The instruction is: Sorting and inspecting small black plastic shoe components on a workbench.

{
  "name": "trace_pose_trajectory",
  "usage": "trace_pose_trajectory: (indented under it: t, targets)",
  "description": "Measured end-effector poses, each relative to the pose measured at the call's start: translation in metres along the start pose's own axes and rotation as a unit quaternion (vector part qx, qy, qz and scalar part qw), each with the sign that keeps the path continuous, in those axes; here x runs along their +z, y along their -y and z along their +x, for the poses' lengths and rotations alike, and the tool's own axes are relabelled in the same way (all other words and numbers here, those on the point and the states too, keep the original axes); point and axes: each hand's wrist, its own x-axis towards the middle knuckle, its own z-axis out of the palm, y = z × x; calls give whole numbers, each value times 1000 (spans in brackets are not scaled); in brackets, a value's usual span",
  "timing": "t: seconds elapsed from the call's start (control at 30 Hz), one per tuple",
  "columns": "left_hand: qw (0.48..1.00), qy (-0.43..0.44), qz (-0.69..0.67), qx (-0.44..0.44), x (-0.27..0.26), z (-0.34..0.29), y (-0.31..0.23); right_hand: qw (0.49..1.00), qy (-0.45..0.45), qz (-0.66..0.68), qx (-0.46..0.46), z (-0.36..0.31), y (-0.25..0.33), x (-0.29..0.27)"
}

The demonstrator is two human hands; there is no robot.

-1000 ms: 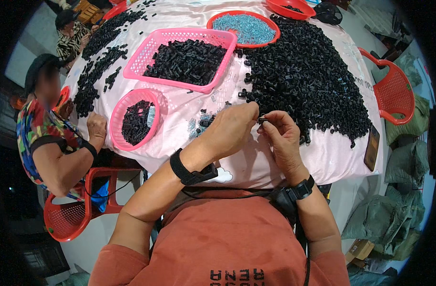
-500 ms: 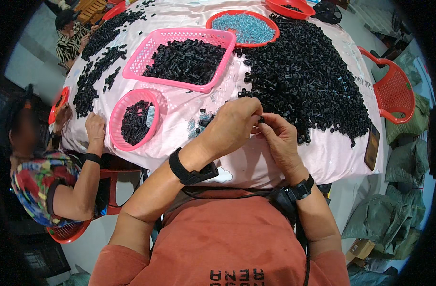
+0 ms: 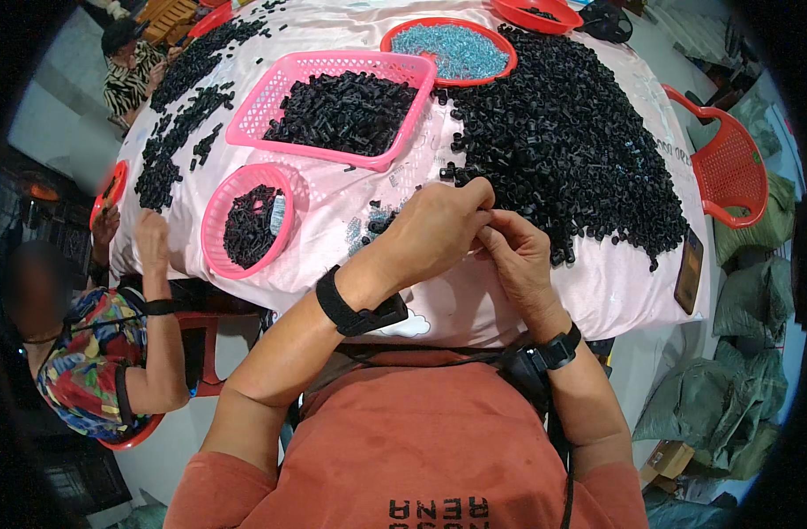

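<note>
My left hand (image 3: pixel 438 220) and my right hand (image 3: pixel 516 256) meet over the near part of the table, their fingertips pinched together. Whatever lies between them is covered by the fingers now; a small black plastic part showed at the right fingertips a moment before. Just beyond the hands spreads a large heap of small black plastic parts (image 3: pixel 562 141). Beside my left wrist lie a few clear small pieces (image 3: pixel 357 231) and some black ones. A pink rectangular basket (image 3: pixel 326 152) of black parts stands further off, and a round pink basket (image 3: pixel 216 251) with black pieces sits to the left.
A red tray (image 3: pixel 509 70) of clear bluish pieces stands at the back. A phone (image 3: pixel 688 273) lies at the right table edge, near a red chair (image 3: pixel 734 172). A co-worker (image 3: pixel 104 353) sits at the left; another person (image 3: pixel 130 75) is further back. Sacks (image 3: pixel 685 406) lie on the floor.
My fingertips have closed in, and the black part between them no longer shows. My hands stay in nearly the same place. The co-worker at the left has shifted and pulled a hand back.
</note>
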Motion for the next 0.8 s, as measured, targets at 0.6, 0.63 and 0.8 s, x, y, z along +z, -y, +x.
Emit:
trace_pose_trajectory:
  t: [0.6, 0.63, 0.8]
  targets:
    - [991, -27, 133, -5, 8, -2, 40, 988, -87, 124, 7, 2, 5, 1]
    - [991, -27, 132, -6, 10, -2, 40, 986, -89, 141, 9, 2, 5, 1]
    - [980, -24, 197, -27, 10, -6, 35, 990, -104, 95, -9, 3, 3, -1]
